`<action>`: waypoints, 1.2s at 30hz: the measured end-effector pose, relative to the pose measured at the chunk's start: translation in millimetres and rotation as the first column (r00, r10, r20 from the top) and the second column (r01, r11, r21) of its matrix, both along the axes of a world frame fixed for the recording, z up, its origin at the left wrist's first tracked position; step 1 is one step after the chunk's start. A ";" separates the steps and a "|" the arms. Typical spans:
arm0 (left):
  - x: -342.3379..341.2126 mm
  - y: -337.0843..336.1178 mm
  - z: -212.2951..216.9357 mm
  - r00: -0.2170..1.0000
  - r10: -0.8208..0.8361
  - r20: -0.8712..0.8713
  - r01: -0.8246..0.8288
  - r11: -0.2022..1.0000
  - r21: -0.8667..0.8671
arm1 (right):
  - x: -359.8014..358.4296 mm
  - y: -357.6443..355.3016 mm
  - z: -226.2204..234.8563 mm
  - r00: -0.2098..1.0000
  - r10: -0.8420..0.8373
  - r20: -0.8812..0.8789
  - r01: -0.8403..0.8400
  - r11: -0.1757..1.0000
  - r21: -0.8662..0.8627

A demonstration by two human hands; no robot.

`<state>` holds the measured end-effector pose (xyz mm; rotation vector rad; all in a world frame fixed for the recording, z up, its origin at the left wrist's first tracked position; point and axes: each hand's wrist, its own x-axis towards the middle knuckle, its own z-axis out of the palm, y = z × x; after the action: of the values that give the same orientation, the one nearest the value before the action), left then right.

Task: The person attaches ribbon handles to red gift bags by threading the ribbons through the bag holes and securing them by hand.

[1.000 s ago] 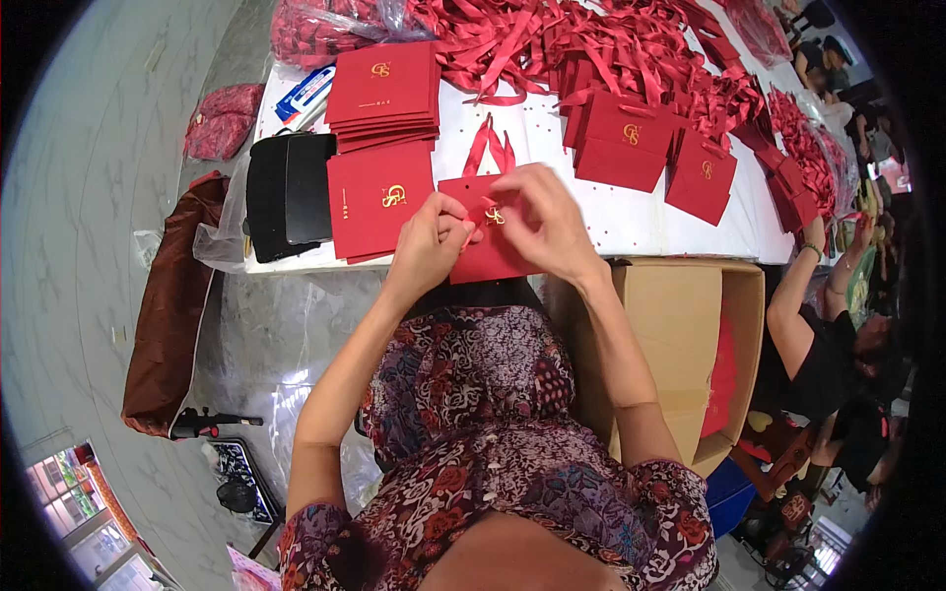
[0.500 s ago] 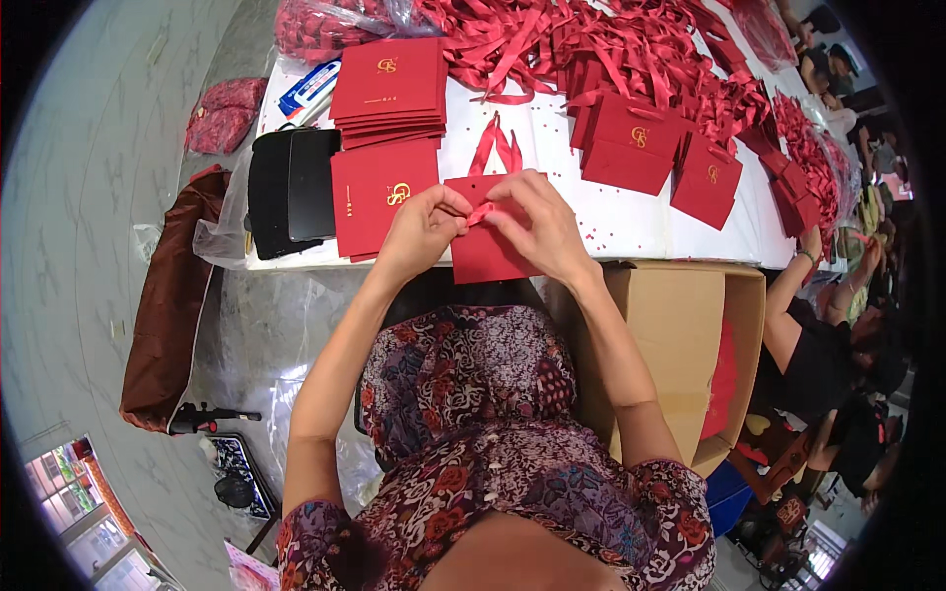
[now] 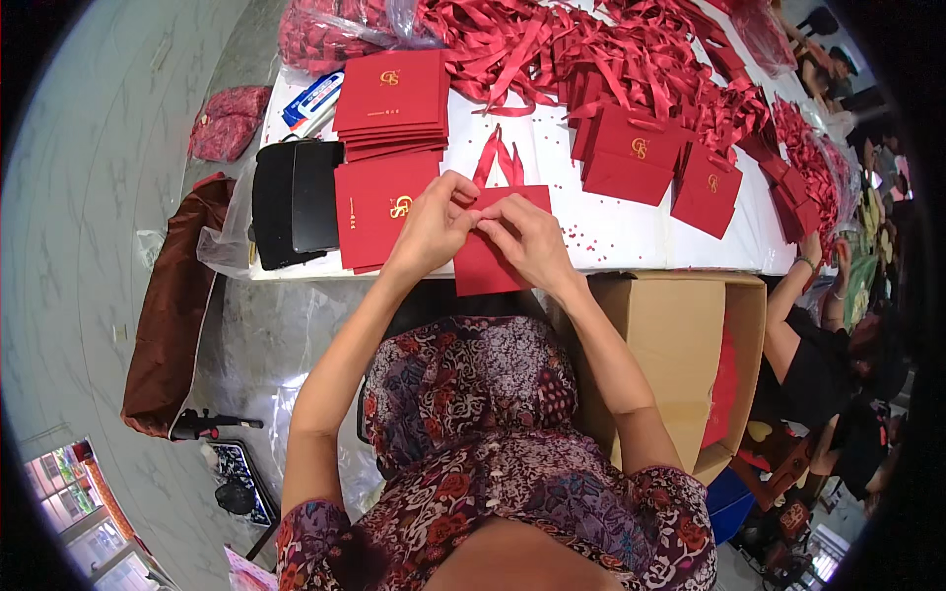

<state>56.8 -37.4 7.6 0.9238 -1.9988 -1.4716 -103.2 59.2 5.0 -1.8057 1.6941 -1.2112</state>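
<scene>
A small red paper bag (image 3: 483, 273) lies flat at the table's front edge, under both my hands. From its far side a red ribbon handle (image 3: 487, 158) stretches away over the white table. My left hand (image 3: 432, 229) and my right hand (image 3: 533, 242) meet fingertip to fingertip above the bag, both closed in a pinch on the ribbon; the bit between them is mostly hidden by the fingers. Just left of the bag are a lower red stack (image 3: 370, 202) and a taller stack of red bags (image 3: 392, 89), each with gold print.
Red bags with tangled ribbons (image 3: 631, 148) cover the far and right table. A black pouch (image 3: 273, 202) and dark flat device (image 3: 315, 197) lie left; a blue-white packet (image 3: 313, 98) is beyond them. An open cardboard box (image 3: 680, 355) stands right of my lap. Another person's arm (image 3: 793, 295) reaches in at right.
My hands have come closer together, and the ribbon piece that showed between them is now mostly covered. The whole view has shifted slightly.
</scene>
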 end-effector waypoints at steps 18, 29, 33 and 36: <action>-16.3 8.1 -6.5 0.886 0.228 0.405 0.140 0.701 -0.700 | 6.7 -9.5 -24.4 0.953 -0.234 -0.193 0.215 0.970 -0.116; -27.1 30.2 -0.7 0.878 0.359 0.317 0.043 0.601 -0.798 | 20.8 2.4 -13.0 0.917 -0.350 -0.190 0.347 0.937 -0.053; -25.3 35.4 1.1 0.890 0.314 0.331 0.044 0.663 -0.748 | 23.8 6.4 -13.6 0.915 -0.351 -0.200 0.349 0.936 -0.045; -22.4 32.8 4.4 0.906 0.266 0.330 -0.020 0.804 -0.594 | 25.3 5.8 -15.1 0.914 -0.350 -0.204 0.334 0.936 -0.109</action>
<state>34.4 -4.6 12.0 1.1206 -2.3927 -0.5263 -77.8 65.0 -10.1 -1.7908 2.1935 -1.2560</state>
